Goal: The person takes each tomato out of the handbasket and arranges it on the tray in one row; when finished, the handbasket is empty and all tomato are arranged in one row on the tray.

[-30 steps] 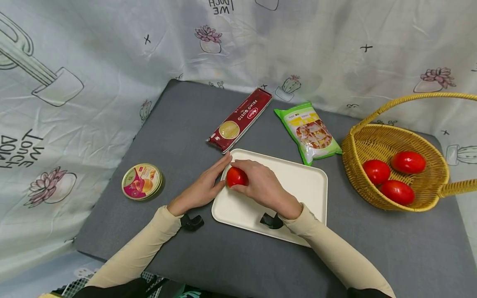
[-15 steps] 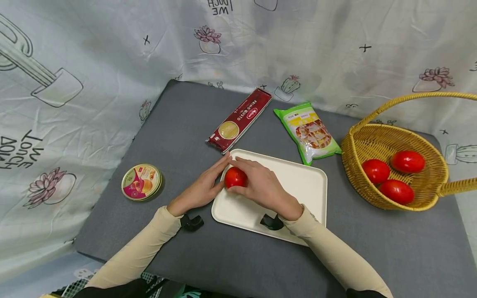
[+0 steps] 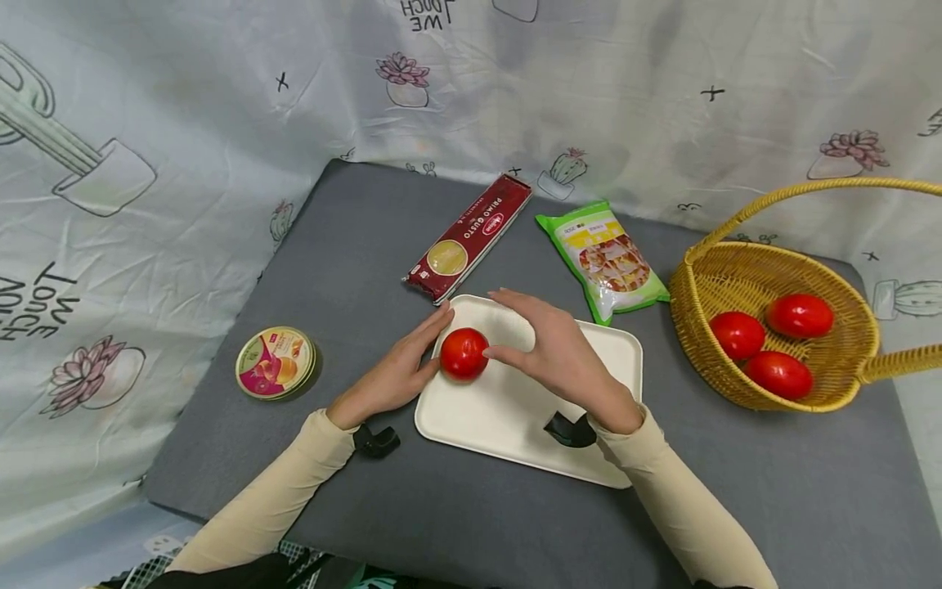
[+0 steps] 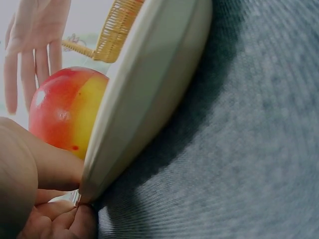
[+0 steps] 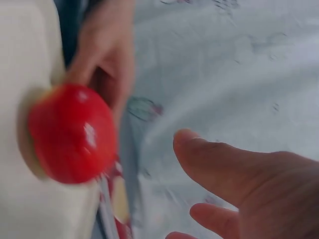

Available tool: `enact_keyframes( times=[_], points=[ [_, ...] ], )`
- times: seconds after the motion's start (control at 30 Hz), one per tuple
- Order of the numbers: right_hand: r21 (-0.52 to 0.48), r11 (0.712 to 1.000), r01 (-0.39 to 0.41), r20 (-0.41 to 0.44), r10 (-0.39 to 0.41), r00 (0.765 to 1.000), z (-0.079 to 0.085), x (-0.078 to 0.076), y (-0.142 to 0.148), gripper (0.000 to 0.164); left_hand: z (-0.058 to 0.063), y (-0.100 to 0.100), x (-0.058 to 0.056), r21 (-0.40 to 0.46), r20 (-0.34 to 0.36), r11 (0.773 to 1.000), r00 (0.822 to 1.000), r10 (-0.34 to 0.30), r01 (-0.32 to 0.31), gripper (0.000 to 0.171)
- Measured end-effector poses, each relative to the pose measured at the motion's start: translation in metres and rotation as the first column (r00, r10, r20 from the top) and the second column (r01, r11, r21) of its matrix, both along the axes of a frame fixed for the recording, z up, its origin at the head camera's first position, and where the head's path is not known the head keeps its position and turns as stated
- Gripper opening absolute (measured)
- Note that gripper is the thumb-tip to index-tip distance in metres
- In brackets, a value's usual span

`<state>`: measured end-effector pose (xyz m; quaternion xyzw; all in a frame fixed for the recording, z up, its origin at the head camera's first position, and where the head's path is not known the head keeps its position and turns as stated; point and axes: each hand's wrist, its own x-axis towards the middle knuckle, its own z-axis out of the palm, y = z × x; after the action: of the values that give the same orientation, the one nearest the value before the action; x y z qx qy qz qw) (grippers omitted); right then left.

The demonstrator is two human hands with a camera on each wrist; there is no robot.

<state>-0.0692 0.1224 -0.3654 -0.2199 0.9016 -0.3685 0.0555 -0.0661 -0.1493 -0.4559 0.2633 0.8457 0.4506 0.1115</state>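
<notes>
A shiny apple [image 3: 464, 355], red with a yellow side in the left wrist view, sits at the left end of the cream tray [image 3: 515, 409]. My left hand [image 3: 397, 372] grips the tray's left edge, thumb at the rim and fingers curled beside it. Right of the apple, my right hand [image 3: 559, 348] is spread with nothing held; its thumb overlaps the apple's edge in the head view. The right wrist view shows a gap between this hand [image 5: 259, 184] and the apple [image 5: 75, 134].
A yellow wicker basket [image 3: 688, 327] with several red fruits [image 3: 800, 316] stands at the right. Behind the tray lie a dark red PRIMO GUSTO pack [image 3: 471, 237] and a green food bag [image 3: 607, 262]. A round tin [image 3: 275, 362] stands at the left.
My right hand has let go of the apple and moved right with its fingers spreading. The apple now rests on the tray. My left hand stays at the tray's edge.
</notes>
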Motion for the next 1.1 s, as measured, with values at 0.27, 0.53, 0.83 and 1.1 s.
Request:
enact_keyframes(
  times=[0.27, 0.53, 0.83, 1.1],
  points=[
    [-0.036, 0.978, 0.203, -0.003, -0.204, 0.979, 0.035, 0.001, 0.067, 0.072, -0.002, 0.0, 0.0, 0.01, -0.005, 1.0, 1.0, 0.005, -0.004, 0.072],
    [0.003, 0.901, 0.434, 0.02, -0.434, 0.901, 0.062, 0.006, 0.143, 0.072, -0.003, -0.002, 0.0, 0.022, -0.002, 1.0, 1.0, -0.004, 0.004, 0.072],
    [0.264, 0.842, 0.471, 0.154, -0.519, 0.841, 0.047, -0.003, 0.246, 0.085, -0.001, 0.0, -0.003, 0.021, 0.01, 1.0, 1.0, -0.003, 0.003, 0.072],
    [0.354, 0.86, 0.368, 0.33, -0.483, 0.811, 0.027, -0.008, 0.289, 0.095, 0.001, 0.002, -0.004, 0.017, 0.02, 1.0, 1.0, -0.005, 0.004, 0.072]
  ],
)
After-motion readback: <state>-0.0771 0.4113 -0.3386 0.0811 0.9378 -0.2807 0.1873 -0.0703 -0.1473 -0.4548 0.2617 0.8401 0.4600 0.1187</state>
